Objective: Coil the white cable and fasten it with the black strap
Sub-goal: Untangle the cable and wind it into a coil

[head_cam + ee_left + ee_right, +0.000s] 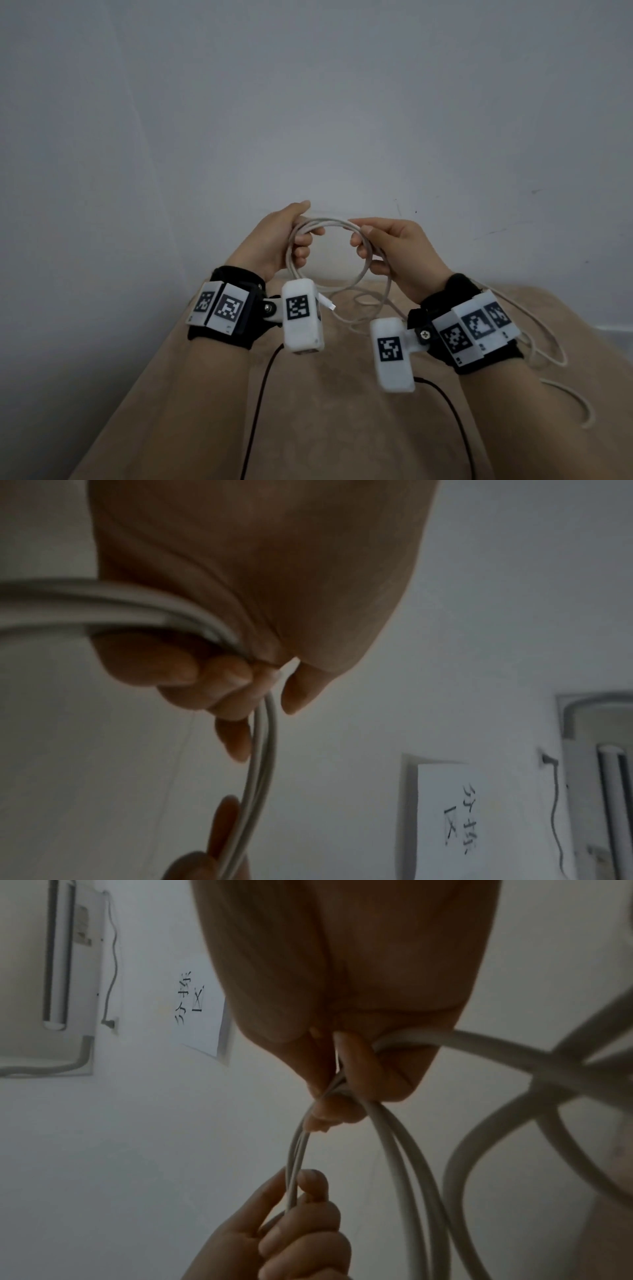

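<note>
Our left hand (274, 240) is on the left side of the ring, and its fingers curl tight around a bunch of loops of the white cable (329, 226). The ring stands up in the air between our two hands, in front of the wall (308, 102) and above the tan cloth (308, 428). One plug end (329, 306) hangs down just under the left hand. On the right side of the ring, our right hand (400, 253) pinches the loops between its thumb and curled fingers. From this hand the rest of the cable runs down and off to the right, where it lies loose on the cloth in big wiggles. So the part we have not wound yet is on the right hand's side, and we think that hand is the one to bring it up and around while the left keeps the ring steady. We cannot see the black strap anywhere, so we think tying comes later.
</note>
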A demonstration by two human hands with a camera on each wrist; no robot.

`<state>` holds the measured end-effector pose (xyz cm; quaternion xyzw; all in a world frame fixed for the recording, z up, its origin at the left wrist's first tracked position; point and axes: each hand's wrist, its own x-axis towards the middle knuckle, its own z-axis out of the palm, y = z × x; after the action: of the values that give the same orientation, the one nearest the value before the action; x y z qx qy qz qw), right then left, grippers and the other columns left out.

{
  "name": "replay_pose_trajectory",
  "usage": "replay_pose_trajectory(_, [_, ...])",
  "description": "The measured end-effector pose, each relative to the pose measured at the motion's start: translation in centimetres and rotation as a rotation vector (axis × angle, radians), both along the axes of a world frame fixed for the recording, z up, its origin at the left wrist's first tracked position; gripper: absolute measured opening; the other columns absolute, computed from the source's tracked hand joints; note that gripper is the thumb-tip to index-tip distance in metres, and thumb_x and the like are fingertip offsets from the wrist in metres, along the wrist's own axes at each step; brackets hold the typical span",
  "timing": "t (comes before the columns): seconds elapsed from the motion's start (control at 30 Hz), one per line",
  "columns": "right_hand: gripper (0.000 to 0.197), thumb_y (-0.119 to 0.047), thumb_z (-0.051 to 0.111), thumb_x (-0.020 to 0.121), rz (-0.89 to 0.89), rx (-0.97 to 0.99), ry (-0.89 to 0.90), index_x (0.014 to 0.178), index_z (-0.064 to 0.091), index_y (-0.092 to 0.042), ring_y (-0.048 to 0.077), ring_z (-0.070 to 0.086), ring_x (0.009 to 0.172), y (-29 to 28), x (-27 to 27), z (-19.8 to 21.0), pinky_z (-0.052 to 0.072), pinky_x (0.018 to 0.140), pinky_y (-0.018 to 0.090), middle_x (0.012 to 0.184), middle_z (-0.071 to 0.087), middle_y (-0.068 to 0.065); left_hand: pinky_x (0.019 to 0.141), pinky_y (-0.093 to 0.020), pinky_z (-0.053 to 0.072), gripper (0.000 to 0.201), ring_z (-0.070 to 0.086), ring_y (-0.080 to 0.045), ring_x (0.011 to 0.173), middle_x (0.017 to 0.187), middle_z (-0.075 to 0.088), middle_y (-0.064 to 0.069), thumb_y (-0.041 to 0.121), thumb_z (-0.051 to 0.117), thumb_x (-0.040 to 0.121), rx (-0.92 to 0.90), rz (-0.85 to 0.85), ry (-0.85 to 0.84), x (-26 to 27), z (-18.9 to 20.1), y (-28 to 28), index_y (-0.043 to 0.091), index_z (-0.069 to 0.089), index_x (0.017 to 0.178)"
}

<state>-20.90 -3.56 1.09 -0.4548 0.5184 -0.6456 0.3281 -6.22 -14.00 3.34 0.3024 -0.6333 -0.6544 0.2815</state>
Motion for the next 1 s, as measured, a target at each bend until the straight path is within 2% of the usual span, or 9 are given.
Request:
replay_pose_trajectory(0.13, [0.027,-0.003,0.041,0.098,0.049,0.068,0.142,0.098,0.068,-0.008,0.008,0.048,0.054,0.3,0.2,0.1,0.030,0.039,0.015,0.070,0.060,0.002,0.042,-0.020,0.028,0.051,0.028,-0.009,0.039,0.045,0.029,0.008,0.048,0.043,0.096,-0.246,-0.055,-0.244,0.1,0.2,0.8,0.010,0.066,0.072])
replay_pose_trajectory(0.23, [0.029,-0.004,0.041,0.098,0.055,0.081,0.223,0.097,0.069,-0.010,0.006,0.047,0.053,0.5,0.1,0.3,0.030,0.041,0.015,0.069,0.061,-0.001,0.043,-0.020,0.021,0.050,0.023,-0.008,0.040,0.045,0.029,0.010,0.051,0.045,0.094,-0.366,-0.084,-0.365,-0.2,0.4,1.4,0.014,0.060,0.065])
replay_pose_trajectory(0.33, [0.027,-0.004,0.042,0.098,0.027,0.049,0.189,0.101,0.069,-0.009,0.006,0.048,0.054,0.5,0.1,0.5,0.030,0.040,0.014,0.070,0.063,-0.001,0.042,-0.019,0.016,0.047,0.020,-0.006,0.040,0.045,0.029,0.012,0.049,0.050,0.093,-0.389,-0.059,-0.298,-0.5,0.3,1.6,0.020,0.047,0.057])
replay_pose_trajectory(0.43, [0.024,-0.012,0.046,0.098,-0.029,0.041,0.179,0.099,0.070,-0.011,0.005,0.052,0.057,0.6,0.1,0.6,0.029,0.040,0.014,0.073,0.068,-0.003,0.040,-0.019,0.014,0.046,0.018,-0.006,0.040,0.047,0.028,0.011,0.048,0.053,0.092,-0.376,-0.037,-0.197,-0.6,0.1,1.5,0.021,0.044,0.055])
replay_pose_trajectory(0.63, [0.031,-0.027,0.052,0.096,-0.073,0.062,0.145,0.098,0.071,-0.003,0.010,0.062,0.069,1.0,-0.5,0.8,0.024,0.038,0.016,0.076,0.073,0.000,0.035,-0.016,0.013,0.048,0.015,-0.005,0.037,0.045,0.024,0.011,0.044,0.050,0.095,-0.272,-0.022,-0.029,-0.3,0.4,1.0,0.022,0.037,0.055])
replay_pose_trajectory(0.7, [0.031,-0.030,0.053,0.095,-0.057,0.054,0.138,0.098,0.072,-0.006,0.015,0.062,0.076,1.2,-0.6,0.8,0.020,0.036,0.017,0.079,0.074,0.003,0.036,-0.016,0.012,0.048,0.015,-0.005,0.037,0.046,0.023,0.011,0.044,0.050,0.095,-0.226,-0.027,0.013,-0.1,0.5,0.9,0.022,0.036,0.055])
replay_pose_trajectory(0.77, [0.029,-0.031,0.053,0.095,-0.005,0.044,0.111,0.097,0.072,-0.010,0.015,0.060,0.078,1.3,-0.7,0.9,0.018,0.037,0.018,0.078,0.072,0.004,0.036,-0.017,0.011,0.048,0.015,-0.004,0.037,0.046,0.022,0.011,0.045,0.050,0.095,-0.180,-0.024,0.043,0.0,0.7,0.9,0.023,0.034,0.056])
replay_pose_trajectory(0.9, [0.028,-0.029,0.049,0.096,0.100,0.036,0.051,0.097,0.070,-0.010,0.010,0.060,0.070,1.3,-0.5,0.9,0.016,0.036,0.017,0.071,0.064,0.001,0.034,-0.015,0.012,0.047,0.015,-0.003,0.036,0.046,0.021,0.011,0.044,0.050,0.095,-0.078,-0.008,0.125,0.0,0.9,1.0,0.023,0.032,0.058])
replay_pose_trajectory(1.0, [0.029,-0.026,0.046,0.098,0.134,0.039,0.010,0.095,0.068,-0.007,0.011,0.064,0.069,1.3,-0.5,0.8,0.017,0.036,0.018,0.071,0.066,0.001,0.033,-0.016,0.011,0.046,0.015,-0.002,0.034,0.045,0.021,0.012,0.045,0.050,0.095,0.021,-0.005,0.199,0.1,1.0,0.8,0.023,0.031,0.059])
